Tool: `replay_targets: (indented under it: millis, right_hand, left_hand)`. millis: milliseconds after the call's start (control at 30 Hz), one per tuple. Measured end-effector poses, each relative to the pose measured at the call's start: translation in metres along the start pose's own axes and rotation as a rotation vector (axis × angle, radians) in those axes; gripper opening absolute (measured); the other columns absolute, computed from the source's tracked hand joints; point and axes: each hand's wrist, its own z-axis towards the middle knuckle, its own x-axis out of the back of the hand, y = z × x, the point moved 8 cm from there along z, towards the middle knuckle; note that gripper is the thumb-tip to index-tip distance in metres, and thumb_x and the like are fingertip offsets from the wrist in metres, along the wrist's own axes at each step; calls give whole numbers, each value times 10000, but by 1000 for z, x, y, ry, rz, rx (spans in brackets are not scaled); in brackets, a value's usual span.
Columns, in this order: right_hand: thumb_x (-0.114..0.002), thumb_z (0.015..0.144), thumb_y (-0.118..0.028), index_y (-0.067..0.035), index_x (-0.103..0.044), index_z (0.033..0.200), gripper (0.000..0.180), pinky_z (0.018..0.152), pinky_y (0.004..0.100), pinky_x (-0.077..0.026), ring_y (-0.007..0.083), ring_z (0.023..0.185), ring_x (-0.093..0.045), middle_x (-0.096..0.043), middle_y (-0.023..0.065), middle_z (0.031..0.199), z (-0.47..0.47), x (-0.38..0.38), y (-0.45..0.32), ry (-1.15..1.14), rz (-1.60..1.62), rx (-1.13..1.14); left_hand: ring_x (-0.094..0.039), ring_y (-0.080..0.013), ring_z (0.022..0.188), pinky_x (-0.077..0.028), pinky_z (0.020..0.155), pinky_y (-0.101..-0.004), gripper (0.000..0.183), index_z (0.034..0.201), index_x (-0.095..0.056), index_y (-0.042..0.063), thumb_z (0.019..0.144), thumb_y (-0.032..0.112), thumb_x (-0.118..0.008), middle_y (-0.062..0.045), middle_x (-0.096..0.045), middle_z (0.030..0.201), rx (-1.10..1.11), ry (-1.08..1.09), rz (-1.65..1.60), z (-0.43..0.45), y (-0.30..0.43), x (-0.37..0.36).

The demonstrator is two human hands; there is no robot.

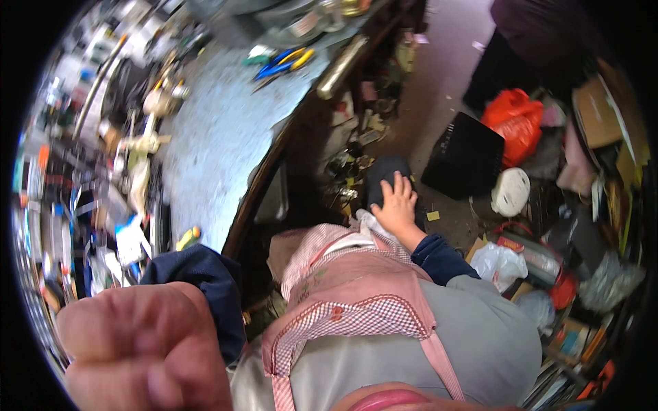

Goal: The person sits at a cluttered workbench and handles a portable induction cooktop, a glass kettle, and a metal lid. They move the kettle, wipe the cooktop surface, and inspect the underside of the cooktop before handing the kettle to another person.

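My left hand, large and blurred close to the camera, has its fingers curled in at the lower left; nothing shows in it. My right hand has its fingers spread over a dark shape by my lap and holds nothing. A pink apron with checked trim covers my front. On the worn blue bench top lie pliers with blue and yellow handles. A small yellow-green thing rests at the bench's near end, close to my left sleeve.
Tools and parts crowd the bench's left side. The bench's dark edge runs diagonally. On the floor at right are a black box, a red plastic bag, a round white device and a white plastic bag. Scraps lie beneath the bench.
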Motion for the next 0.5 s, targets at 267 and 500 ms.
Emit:
replay_targets:
  millis: [267,500]
  right_hand:
    - [-794,856,-397,-78,-555,1534,787,1151,745,-345,511,1563,-292,-298,283,1707,-9,8,-3,-54,99,31]
    - [-795,851,-367,-73,-571,1531,775,1152,692,-356,476,1564,-299,-312,282,1711,-15,18,14,-17,122,33]
  left_hand:
    - [-675,-156,844,-563,753,-286,149,1158,-740,-72,1079,48,-703,-108,-752,1004,682,-310,384,-190,-188,-22]
    - [-592,-164,794,-493,740,-319,332,1037,-756,-39,1087,286,-707,-64,-704,868,1217,-104,445,-391,-318,60]
